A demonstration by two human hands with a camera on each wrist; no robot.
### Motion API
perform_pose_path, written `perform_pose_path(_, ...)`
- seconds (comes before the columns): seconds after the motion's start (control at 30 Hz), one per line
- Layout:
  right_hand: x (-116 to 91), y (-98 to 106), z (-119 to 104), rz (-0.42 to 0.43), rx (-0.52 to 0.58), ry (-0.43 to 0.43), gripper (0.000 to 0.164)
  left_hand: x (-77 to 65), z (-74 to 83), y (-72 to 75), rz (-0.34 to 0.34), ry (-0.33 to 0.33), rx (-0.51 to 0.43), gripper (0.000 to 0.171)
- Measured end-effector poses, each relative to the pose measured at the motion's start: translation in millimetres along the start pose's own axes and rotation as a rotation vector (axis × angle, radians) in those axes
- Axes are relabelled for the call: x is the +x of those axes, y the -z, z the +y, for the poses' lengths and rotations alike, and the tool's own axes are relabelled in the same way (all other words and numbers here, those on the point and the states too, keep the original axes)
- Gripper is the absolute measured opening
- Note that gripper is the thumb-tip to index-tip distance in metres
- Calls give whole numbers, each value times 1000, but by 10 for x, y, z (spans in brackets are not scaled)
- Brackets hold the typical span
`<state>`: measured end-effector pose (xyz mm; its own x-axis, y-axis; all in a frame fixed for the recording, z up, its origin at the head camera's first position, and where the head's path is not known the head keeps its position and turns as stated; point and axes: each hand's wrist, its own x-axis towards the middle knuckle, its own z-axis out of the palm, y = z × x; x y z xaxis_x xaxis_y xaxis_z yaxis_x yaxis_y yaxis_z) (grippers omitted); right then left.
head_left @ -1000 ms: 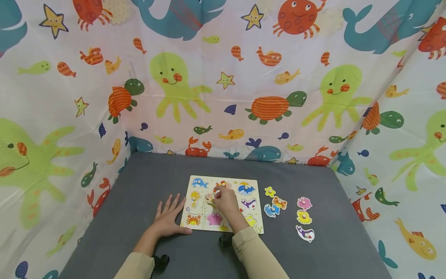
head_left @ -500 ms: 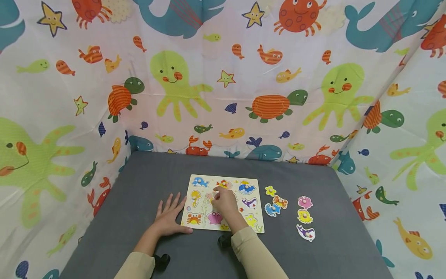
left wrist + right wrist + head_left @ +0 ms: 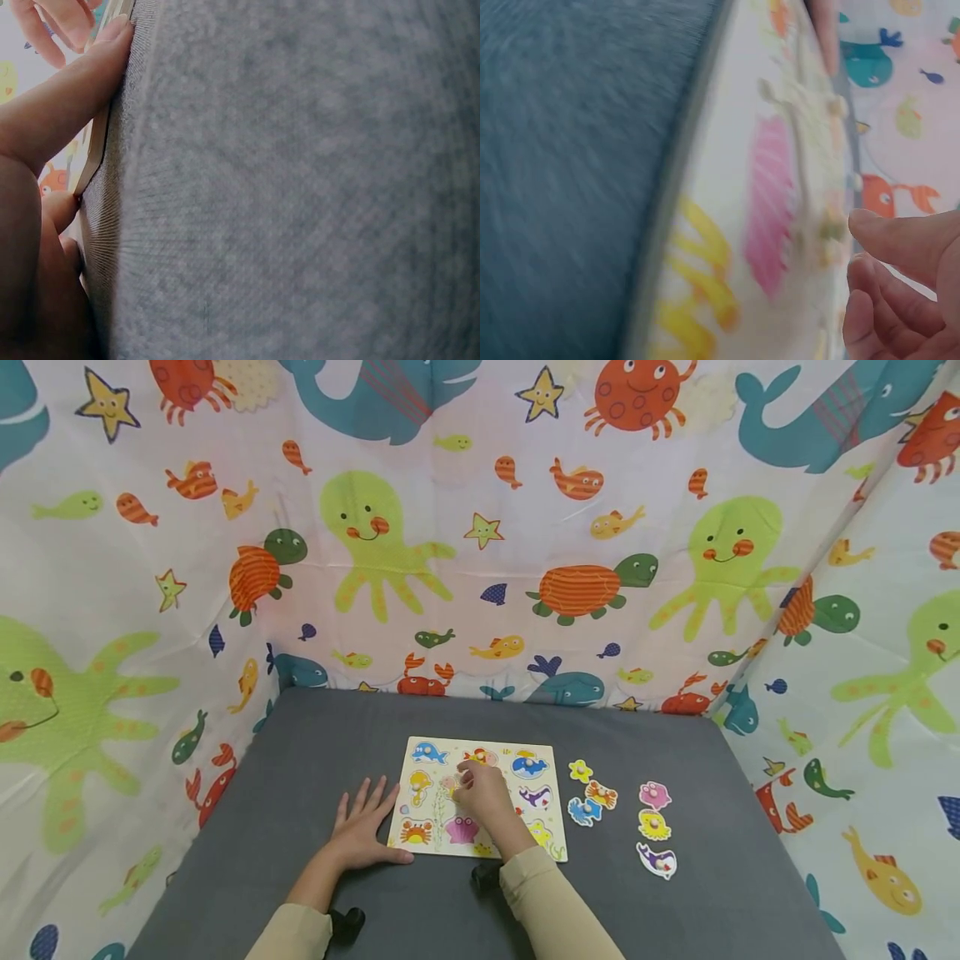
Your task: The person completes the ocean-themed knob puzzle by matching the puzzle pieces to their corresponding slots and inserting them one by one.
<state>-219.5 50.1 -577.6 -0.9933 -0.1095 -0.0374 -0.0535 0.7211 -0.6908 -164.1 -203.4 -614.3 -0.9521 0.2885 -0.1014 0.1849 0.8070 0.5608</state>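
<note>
A light wooden peg puzzle board [image 3: 480, 747] with sea-animal pictures lies on the grey table. My left hand [image 3: 363, 835] rests spread at its left edge, the thumb by the near left corner; in the left wrist view the thumb [image 3: 90, 75] touches the board's edge. Over the board's middle, my right hand [image 3: 483, 797] hovers with bent fingers. In the right wrist view its thumb [image 3: 885, 232] and fingers stand apart, and nothing shows between them. Close to these fingertips is a small knob [image 3: 832, 229] on the board. The palm hides part of the middle pictures.
Right of the board lie a yellow star piece [image 3: 580, 770], an orange crab piece [image 3: 601, 794] and a blue piece [image 3: 584, 812]. Farther right are a pink piece [image 3: 655, 795], a yellow piece [image 3: 654, 825] and a purple whale piece [image 3: 657, 861]. A printed sea-animal curtain [image 3: 480, 593] surrounds the table.
The right hand's fingertips have shifted only slightly over the middle of the board. The left hand, the board and the loose pieces stay in place.
</note>
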Motion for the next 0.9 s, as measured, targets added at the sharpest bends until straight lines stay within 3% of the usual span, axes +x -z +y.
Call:
perform_pose_path(0.23, -57, 345, 80, 91, 91, 65, 45, -4, 1, 16, -10, 6, 23, 131)
perform_pose_path(0.6, -174, 825, 252, 197, 71, -7, 41, -33, -48, -33, 26, -48, -31, 129)
perform_pose_path(0.9, -270, 1084, 420, 306, 61, -10, 39, 20, -21, -16, -25, 11, 10, 131)
